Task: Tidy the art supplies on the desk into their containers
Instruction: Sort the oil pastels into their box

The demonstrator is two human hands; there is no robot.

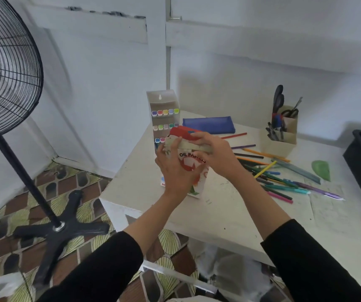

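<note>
Both hands wrap the oil pastel box [191, 164] above the desk [229, 214]: left hand [172, 171] steadying the body, right hand [216, 154] pinching the flap, probably closing it; loose pencils [268, 173] wait at 3 o'clock

Bright, soft daylight — blurred, warped edges.

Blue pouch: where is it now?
Head view: the blue pouch lies at the far edge of the desk, between the marker rack on its left and the cardboard organiser on its right.
</note>
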